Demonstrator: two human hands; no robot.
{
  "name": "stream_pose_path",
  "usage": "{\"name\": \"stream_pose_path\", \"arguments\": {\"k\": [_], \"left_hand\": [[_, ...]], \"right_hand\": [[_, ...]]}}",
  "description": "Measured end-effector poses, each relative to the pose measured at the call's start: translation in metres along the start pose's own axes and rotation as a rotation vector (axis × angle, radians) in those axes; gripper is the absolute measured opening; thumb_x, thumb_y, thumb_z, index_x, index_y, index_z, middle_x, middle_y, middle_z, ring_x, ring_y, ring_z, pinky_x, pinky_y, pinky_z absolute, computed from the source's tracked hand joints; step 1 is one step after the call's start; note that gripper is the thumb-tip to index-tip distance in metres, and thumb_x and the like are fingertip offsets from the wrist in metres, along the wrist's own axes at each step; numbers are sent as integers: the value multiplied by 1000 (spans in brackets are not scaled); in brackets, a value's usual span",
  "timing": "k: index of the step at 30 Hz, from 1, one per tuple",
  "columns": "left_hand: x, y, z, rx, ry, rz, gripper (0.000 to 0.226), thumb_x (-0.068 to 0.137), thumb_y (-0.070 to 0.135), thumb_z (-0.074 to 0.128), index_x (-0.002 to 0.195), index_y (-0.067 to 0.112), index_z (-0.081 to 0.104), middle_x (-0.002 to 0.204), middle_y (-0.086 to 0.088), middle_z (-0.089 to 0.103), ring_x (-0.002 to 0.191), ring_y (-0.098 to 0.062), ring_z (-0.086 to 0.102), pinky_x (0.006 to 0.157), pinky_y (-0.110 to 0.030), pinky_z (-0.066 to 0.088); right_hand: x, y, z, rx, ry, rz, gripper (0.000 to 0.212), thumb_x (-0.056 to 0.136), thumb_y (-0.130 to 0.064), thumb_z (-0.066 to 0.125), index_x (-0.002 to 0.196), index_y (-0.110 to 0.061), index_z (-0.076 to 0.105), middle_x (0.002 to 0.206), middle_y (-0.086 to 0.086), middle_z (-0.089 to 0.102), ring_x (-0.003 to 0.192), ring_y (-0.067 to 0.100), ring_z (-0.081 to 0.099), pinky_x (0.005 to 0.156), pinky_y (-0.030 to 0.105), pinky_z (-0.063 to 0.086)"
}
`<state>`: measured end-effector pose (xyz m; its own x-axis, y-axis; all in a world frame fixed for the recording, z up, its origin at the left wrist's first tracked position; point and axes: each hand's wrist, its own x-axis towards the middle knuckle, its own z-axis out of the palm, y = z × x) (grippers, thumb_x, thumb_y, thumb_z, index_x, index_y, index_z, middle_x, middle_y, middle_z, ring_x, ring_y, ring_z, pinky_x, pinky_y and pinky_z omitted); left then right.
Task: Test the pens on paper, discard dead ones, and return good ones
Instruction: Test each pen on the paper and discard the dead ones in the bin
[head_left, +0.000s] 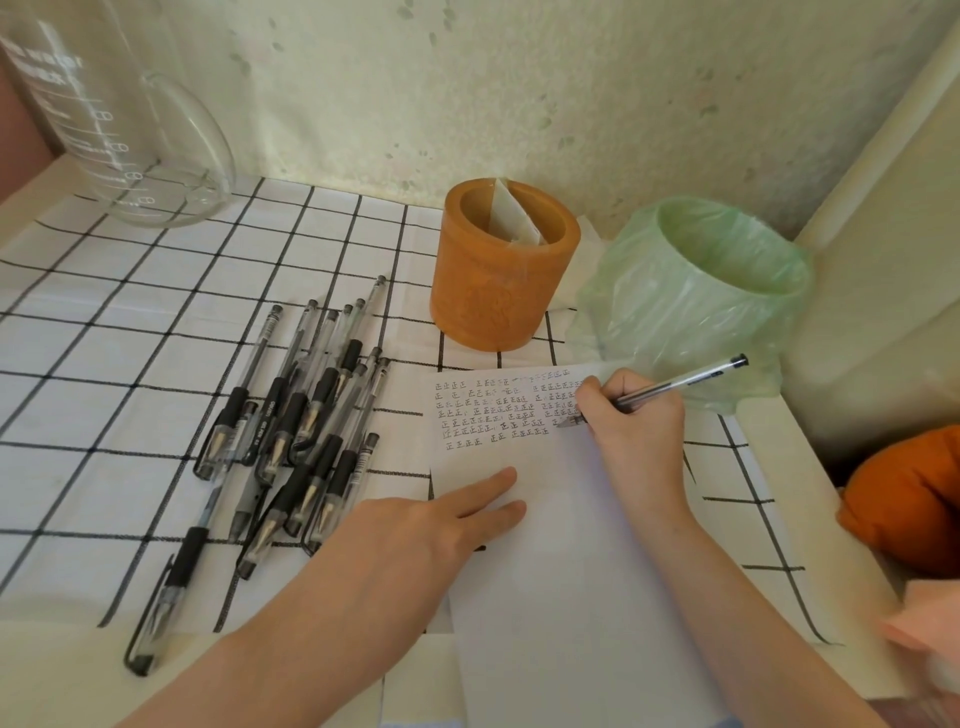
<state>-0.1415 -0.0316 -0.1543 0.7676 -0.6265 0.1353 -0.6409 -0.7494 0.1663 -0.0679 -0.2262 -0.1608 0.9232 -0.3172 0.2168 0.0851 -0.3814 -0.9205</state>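
Observation:
A white sheet of paper (545, 571) lies on the checked cloth, its top rows filled with small written marks. My right hand (636, 421) grips a clear black-tipped pen (691, 379), whose tip touches the paper at the end of a row of marks. My left hand (431, 525) rests flat on the sheet's left edge, fingers straight. Several black gel pens (291, 421) lie in a loose pile to the left of the paper. An orange pen holder (498, 291) stands behind the sheet. A small bin lined with a green bag (701, 291) stands at the back right.
A large glass jug (130, 130) stands at the back left. Folded paper sticks out of the orange holder. An orange cushion-like object (909, 499) sits at the right edge. The wall runs close behind, and a cream panel closes the right side.

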Motion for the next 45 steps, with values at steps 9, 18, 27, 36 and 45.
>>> {"name": "stream_pose_path", "arguments": {"k": [9, 18, 27, 36, 45], "left_hand": [[1, -3, 3, -33, 9, 2, 90, 18, 5, 86, 101, 36, 70, 118, 18, 63, 30, -4, 49, 34, -9, 19], [0, 1, 0, 6, 6, -11, 88, 17, 11, 88, 100, 38, 71, 117, 21, 62, 32, 0, 49, 35, -11, 17], [-1, 2, -1, 28, 16, -2, 85, 19, 10, 88, 98, 37, 71, 117, 21, 63, 30, -2, 49, 34, -12, 16], [0, 1, -1, 30, 35, -1, 89, 15, 4, 87, 97, 34, 72, 116, 18, 64, 26, -4, 44, 35, -12, 15], [0, 0, 1, -8, 30, -5, 91, 16, 4, 87, 100, 35, 71, 118, 19, 63, 30, -2, 48, 29, -12, 25]], "right_hand": [[-1, 0, 1, -23, -1, -37, 37, 82, -1, 61, 55, 1, 35, 52, 5, 31, 50, 7, 26, 47, 19, 24], [0, 0, 1, -17, -16, -24, 39, 82, 1, 59, 53, -11, 35, 47, -6, 29, 45, 3, 26, 46, 14, 25], [1, 2, -1, 24, 0, 14, 33, 82, -2, 60, 56, 1, 39, 53, 11, 35, 50, 12, 30, 48, 23, 27], [0, 2, 1, -9, -11, -10, 35, 83, -2, 60, 58, 6, 37, 54, 11, 33, 52, 12, 28, 47, 21, 25], [-1, 0, 0, -12, -29, -13, 33, 78, 3, 59, 56, 4, 34, 53, 7, 28, 50, 8, 24, 46, 19, 22]]}}
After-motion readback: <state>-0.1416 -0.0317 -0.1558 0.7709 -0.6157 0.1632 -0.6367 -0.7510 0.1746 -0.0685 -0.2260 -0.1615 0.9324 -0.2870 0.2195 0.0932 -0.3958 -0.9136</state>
